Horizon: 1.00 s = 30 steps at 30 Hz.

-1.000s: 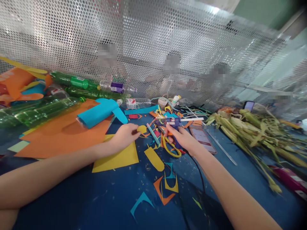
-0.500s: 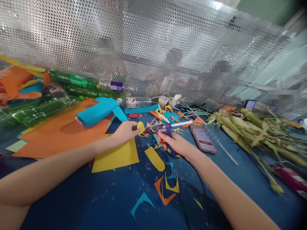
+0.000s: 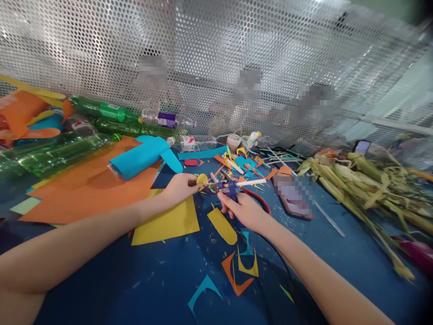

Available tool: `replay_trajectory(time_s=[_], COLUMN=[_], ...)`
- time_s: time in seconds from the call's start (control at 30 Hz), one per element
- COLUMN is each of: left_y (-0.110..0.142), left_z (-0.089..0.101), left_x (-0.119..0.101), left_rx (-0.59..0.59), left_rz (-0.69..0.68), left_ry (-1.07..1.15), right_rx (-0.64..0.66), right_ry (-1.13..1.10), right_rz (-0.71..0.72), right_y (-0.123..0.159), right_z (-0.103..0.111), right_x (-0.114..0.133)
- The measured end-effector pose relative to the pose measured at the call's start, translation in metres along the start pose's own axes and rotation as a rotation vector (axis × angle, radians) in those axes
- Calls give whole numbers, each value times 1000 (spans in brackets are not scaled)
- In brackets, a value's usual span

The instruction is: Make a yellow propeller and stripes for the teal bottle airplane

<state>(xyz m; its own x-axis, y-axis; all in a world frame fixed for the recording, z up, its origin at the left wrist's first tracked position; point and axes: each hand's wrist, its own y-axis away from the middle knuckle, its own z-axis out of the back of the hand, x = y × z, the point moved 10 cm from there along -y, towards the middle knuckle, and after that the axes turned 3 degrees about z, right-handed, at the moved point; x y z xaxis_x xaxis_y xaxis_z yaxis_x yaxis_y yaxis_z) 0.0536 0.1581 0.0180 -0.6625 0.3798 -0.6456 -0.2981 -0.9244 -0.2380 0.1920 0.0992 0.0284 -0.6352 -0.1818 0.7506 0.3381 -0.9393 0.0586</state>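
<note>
Above a blue tabletop [image 3: 162, 280], the left hand [image 3: 181, 186] pinches a yellow paper disc [image 3: 202, 178]; the right hand's [image 3: 248, 211] fingers wrap a blue glue gun [image 3: 228, 188], its tip near the disc.

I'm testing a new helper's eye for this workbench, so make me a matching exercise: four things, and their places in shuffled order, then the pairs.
Things:
1. glue gun
2. blue-wrapped bottle
3. yellow disc
4. plant stalks

Places:
A. held by the left hand
B. heaped on the right side of the table
C. gripped in the right hand
D. lying over the large orange sheet

Pairs: 1-C, 2-D, 3-A, 4-B
</note>
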Motion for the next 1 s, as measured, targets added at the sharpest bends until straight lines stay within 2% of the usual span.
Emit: replay_trajectory(time_s=[0.4, 0.63, 1.0], left_y=[1, 1, 2], left_z=[2, 2, 2], left_x=[-4, -3, -4], left_rx=[2, -10, -9], left_rz=[-14, -10, -20], left_ry=[-1, -14, -12], right_rx=[-50, -17, -37], right_ry=[57, 68, 84], right_rz=[20, 26, 17], right_y=[-1, 0, -4], right_z=[3, 0, 3], right_x=[-2, -1, -5])
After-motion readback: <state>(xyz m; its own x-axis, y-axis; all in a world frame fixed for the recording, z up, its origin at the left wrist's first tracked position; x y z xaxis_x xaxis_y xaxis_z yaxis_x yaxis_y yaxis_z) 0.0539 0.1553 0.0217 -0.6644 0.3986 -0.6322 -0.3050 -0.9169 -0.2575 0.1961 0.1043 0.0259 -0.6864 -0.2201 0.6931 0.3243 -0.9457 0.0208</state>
